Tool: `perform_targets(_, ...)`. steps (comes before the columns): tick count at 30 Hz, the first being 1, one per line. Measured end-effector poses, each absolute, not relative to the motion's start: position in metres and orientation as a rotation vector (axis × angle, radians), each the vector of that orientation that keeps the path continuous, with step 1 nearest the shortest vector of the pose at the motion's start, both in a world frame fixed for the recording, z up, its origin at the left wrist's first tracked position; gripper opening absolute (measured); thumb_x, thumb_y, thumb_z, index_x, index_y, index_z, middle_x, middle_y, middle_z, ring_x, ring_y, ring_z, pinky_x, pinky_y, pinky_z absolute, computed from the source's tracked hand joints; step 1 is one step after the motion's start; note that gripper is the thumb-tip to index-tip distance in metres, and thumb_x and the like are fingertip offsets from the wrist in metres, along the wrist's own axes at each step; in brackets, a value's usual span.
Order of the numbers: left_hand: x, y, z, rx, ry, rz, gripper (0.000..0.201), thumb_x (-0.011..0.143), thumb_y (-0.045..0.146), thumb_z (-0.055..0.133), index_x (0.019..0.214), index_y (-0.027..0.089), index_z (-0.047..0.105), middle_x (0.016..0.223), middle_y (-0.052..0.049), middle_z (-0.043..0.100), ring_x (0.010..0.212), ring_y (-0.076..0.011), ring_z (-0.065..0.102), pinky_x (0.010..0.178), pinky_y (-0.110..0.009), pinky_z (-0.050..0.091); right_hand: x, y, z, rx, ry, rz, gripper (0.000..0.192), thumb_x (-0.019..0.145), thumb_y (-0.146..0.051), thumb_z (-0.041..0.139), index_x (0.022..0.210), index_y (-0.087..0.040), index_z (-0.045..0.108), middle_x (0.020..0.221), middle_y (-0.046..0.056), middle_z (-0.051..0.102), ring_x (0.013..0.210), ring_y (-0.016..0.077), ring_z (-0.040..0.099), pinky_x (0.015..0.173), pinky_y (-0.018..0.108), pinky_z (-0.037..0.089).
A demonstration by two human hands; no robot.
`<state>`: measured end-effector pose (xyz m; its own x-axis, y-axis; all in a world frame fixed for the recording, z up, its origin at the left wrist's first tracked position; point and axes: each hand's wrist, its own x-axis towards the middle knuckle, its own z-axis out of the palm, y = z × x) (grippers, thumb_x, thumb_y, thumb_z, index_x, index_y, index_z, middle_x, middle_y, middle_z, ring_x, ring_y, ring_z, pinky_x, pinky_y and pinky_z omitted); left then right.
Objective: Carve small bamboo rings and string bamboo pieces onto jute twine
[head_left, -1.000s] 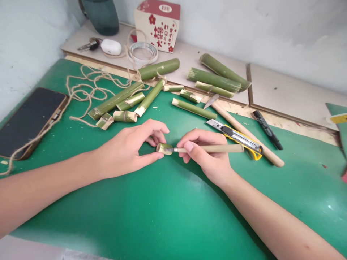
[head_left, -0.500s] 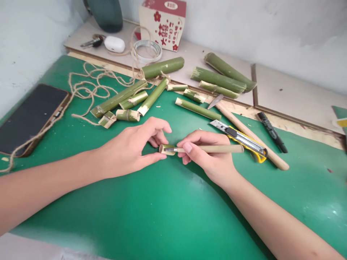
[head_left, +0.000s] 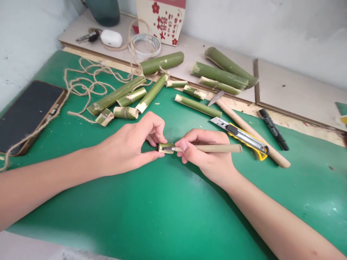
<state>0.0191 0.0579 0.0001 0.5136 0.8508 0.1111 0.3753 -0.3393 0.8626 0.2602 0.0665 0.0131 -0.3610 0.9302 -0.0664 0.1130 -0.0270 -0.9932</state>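
A small split piece of bamboo (head_left: 169, 146) lies on the green mat, its pale inner side partly showing. My left hand (head_left: 135, 140) pinches its left end between thumb and index finger. In my right hand (head_left: 204, 151) is a carving knife (head_left: 219, 148) with a slim wooden handle, held like a pen. Its short metal blade points left and rests over the bamboo piece. Beyond my right hand lie a yellow utility knife (head_left: 241, 137) and a long wooden-handled knife (head_left: 255, 133). Several cut bamboo pieces (head_left: 126, 112) lie beyond my left hand.
A phone (head_left: 27, 113) lies at the left with twine (head_left: 89, 85) across it. A black marker (head_left: 273, 129) is at the right. Along the back ledge are a tape roll (head_left: 157, 46), a white case (head_left: 111, 38), keys (head_left: 88, 37), a box (head_left: 165, 21) and thicker bamboo lengths (head_left: 222, 75).
My left index finger has curled down onto the bamboo piece. The knife and the piece have shifted very slightly left. The whole view has tipped slightly downward.
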Motion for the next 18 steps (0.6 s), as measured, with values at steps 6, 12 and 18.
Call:
perform_targets(6,0.0189,0.0579,-0.0006,1.964,0.998,0.722,0.043,0.087,0.014,0.076,0.111,0.028,0.043,0.108,-0.001,0.071,0.093,-0.0192,0.076,0.085,-0.035,0.068,0.2622,0.0675,0.0123,-1.153,-1.544,1.422,0.016,0.084,-0.028,0.078,0.073,-0.018,0.075,0.062,0.000,0.071,0.050,0.0103,0.056,0.047,0.024,0.046)
perform_targets(12,0.0189,0.0581,0.0007,2.033,0.981,0.740,0.040,0.087,0.015,0.076,0.111,0.026,0.046,0.108,-0.001,0.070,0.092,-0.0170,0.075,0.084,-0.032,0.066,0.2643,0.0692,0.0121,-1.116,-1.574,1.412,0.017,0.085,-0.031,0.077,0.073,-0.018,0.074,0.062,0.001,0.071,0.051,0.0106,0.057,0.048,0.024,0.046)
perform_targets(18,0.0193,0.0587,0.0030,2.039,0.999,0.732,0.038,0.087,0.016,0.077,0.111,0.026,0.049,0.107,-0.002,0.071,0.090,-0.0173,0.075,0.082,-0.032,0.066,0.2648,0.0693,0.0136,-1.067,-1.588,1.441,0.022,0.088,-0.036,0.077,0.076,-0.018,0.075,0.064,0.001,0.072,0.051,0.0106,0.059,0.047,0.023,0.047)
